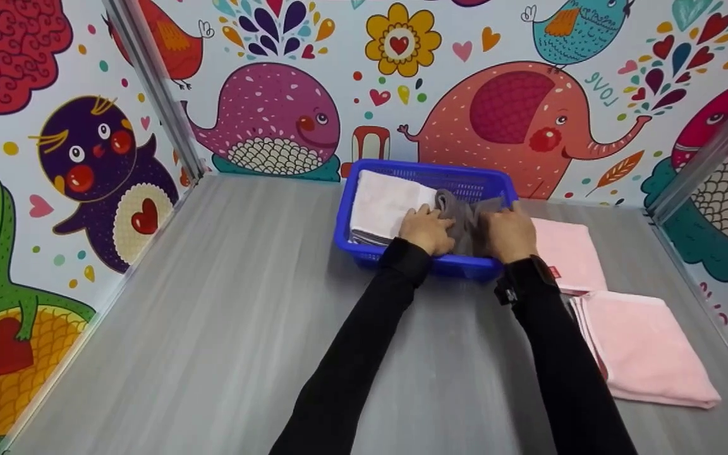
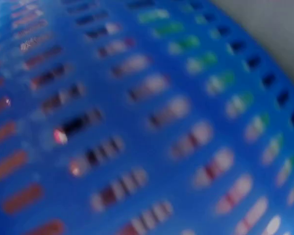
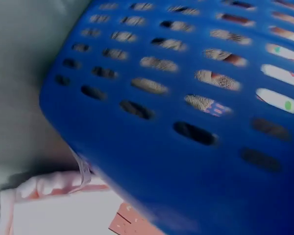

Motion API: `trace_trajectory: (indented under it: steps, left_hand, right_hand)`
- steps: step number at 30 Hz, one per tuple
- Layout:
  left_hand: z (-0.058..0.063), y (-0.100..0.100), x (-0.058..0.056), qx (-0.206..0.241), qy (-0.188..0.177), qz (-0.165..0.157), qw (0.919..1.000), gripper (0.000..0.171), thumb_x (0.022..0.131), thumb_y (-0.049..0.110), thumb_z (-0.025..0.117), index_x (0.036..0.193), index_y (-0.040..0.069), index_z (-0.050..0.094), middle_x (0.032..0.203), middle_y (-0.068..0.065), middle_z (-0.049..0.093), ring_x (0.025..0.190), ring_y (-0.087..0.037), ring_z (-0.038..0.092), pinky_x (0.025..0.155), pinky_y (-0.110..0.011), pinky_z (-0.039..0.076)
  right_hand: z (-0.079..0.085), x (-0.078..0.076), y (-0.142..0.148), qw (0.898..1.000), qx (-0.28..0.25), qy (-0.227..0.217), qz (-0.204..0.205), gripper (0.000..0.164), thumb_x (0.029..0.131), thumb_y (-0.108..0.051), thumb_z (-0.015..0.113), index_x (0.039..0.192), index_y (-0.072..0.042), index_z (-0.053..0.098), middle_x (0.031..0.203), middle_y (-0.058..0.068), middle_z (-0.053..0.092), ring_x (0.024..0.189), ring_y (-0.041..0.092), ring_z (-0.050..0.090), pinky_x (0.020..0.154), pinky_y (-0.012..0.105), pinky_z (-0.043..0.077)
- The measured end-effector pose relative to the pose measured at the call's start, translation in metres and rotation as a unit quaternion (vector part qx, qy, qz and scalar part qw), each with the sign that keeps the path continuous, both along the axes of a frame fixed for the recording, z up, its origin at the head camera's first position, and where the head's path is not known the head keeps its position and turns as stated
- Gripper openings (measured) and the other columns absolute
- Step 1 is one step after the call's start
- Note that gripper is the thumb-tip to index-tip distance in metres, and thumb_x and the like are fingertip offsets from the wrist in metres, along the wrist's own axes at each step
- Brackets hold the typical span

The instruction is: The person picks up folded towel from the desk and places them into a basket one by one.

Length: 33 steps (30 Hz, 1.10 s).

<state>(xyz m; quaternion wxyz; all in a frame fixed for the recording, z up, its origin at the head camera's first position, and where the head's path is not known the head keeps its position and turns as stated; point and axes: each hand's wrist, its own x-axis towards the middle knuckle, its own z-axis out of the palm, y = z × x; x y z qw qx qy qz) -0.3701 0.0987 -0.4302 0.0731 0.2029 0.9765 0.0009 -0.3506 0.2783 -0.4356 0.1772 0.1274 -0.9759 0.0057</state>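
In the head view, a blue slotted plastic basket (image 1: 364,249) stands against the back wall with both hands inside it. A folded pale pink towel (image 1: 386,199) fills its left part, and a rumpled grey towel (image 1: 459,215) lies to the right of that. My left hand (image 1: 428,230) rests with spread fingers over the pale towel's right edge, fingertips at the grey towel. Beside the basket's right end, my right hand (image 1: 511,234) grips the grey towel with curled fingers. Both wrist views show mostly the basket's slotted wall (image 2: 152,147), and the hands are hidden there.
Right of the basket lies a folded pink towel (image 1: 569,253) with a small red tag. Another folded pink towel (image 1: 648,344) lies nearer, by the right arm. The grey table (image 1: 212,316) is bounded by cartoon-printed walls (image 1: 364,69) at the back and sides.
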Motion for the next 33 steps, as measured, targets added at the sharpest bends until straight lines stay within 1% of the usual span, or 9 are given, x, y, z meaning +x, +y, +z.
trace_trajectory:
  steps: [2,4,8,12,17,22,25,29,33]
  left_hand:
    - [0.001,-0.002,-0.001,-0.004,0.002,-0.003,1.0,0.052,0.105,0.047,0.047,0.157,0.042,0.043,0.165,0.007,0.039,0.148,-0.017,0.038,0.115,-0.037,0.035]
    - [0.001,-0.003,-0.002,-0.004,0.001,-0.006,1.0,0.051,0.105,0.048,0.048,0.156,0.042,0.045,0.165,0.006,0.041,0.146,-0.018,0.039,0.115,-0.038,0.036]
    - [0.0,-0.005,-0.002,-0.005,-0.002,-0.006,1.0,0.051,0.105,0.05,0.047,0.155,0.044,0.044,0.165,0.007,0.04,0.145,-0.018,0.04,0.114,-0.038,0.036]
    - [-0.001,-0.006,-0.002,-0.006,0.002,-0.005,1.0,0.051,0.105,0.05,0.046,0.155,0.045,0.044,0.166,0.007,0.038,0.145,-0.018,0.04,0.114,-0.038,0.036]
    - [-0.004,-0.008,-0.002,0.03,0.018,-0.006,0.9994,0.048,0.105,0.051,0.048,0.153,0.045,0.047,0.163,0.006,0.043,0.143,-0.019,0.043,0.114,-0.04,0.037]
    - [-0.007,-0.015,-0.001,0.114,0.045,-0.015,0.9923,0.045,0.107,0.052,0.049,0.15,0.041,0.053,0.156,0.003,0.052,0.141,-0.022,0.049,0.114,-0.043,0.04]
    - [-0.007,-0.023,0.0,0.149,0.068,-0.032,0.986,0.047,0.107,0.051,0.048,0.152,0.037,0.052,0.154,0.002,0.055,0.139,-0.022,0.053,0.114,-0.043,0.043]
    - [-0.005,-0.04,0.003,0.161,0.102,-0.053,0.9802,0.049,0.108,0.051,0.047,0.153,0.031,0.052,0.15,0.001,0.059,0.136,-0.021,0.057,0.11,-0.043,0.047]
    - [-0.004,-0.068,0.005,0.158,0.131,-0.058,0.977,0.05,0.109,0.053,0.042,0.149,0.027,0.057,0.145,0.0,0.063,0.135,-0.022,0.057,0.11,-0.046,0.046]
  right_hand:
    - [0.0,-0.005,-0.001,0.999,0.037,-0.023,-0.012,0.024,0.076,-0.009,0.076,0.093,0.008,0.074,0.097,0.028,0.073,0.1,0.047,0.062,0.09,0.054,0.048]
    - [0.001,-0.008,-0.001,0.996,0.07,-0.055,-0.028,0.031,0.078,-0.013,0.076,0.098,0.01,0.075,0.105,0.027,0.072,0.106,0.044,0.057,0.089,0.054,0.047]
    - [0.0,-0.01,0.0,0.99,0.11,-0.087,-0.032,0.036,0.081,-0.021,0.075,0.104,0.007,0.075,0.114,0.022,0.073,0.12,0.042,0.055,0.111,0.057,0.039]
    - [0.002,-0.009,-0.003,0.986,0.106,-0.123,-0.034,0.038,0.086,-0.024,0.071,0.109,0.005,0.076,0.127,0.024,0.067,0.134,0.042,0.048,0.125,0.064,0.016]
    - [0.004,-0.01,-0.003,0.982,0.086,-0.162,-0.043,0.045,0.088,-0.025,0.069,0.119,0.008,0.072,0.138,0.028,0.055,0.141,0.045,0.04,0.127,0.064,0.009]
    - [0.0,-0.011,0.002,0.988,0.061,-0.138,-0.035,0.049,0.088,-0.029,0.072,0.113,0.013,0.071,0.136,0.031,0.055,0.138,0.047,0.043,0.126,0.064,0.013]
    - [-0.001,-0.011,0.007,0.991,0.036,-0.127,-0.017,0.046,0.089,-0.029,0.072,0.114,0.01,0.074,0.136,0.033,0.054,0.136,0.05,0.046,0.124,0.065,0.02]
    - [0.004,-0.008,0.016,0.99,-0.029,-0.14,0.007,0.038,0.094,-0.025,0.07,0.125,-0.003,0.074,0.135,0.033,0.053,0.13,0.051,0.049,0.115,0.068,0.035]
    - [0.012,0.003,0.028,0.985,-0.099,-0.144,0.011,0.046,0.097,-0.021,0.069,0.141,-0.009,0.064,0.14,0.029,0.05,0.128,0.05,0.049,0.108,0.07,0.042]
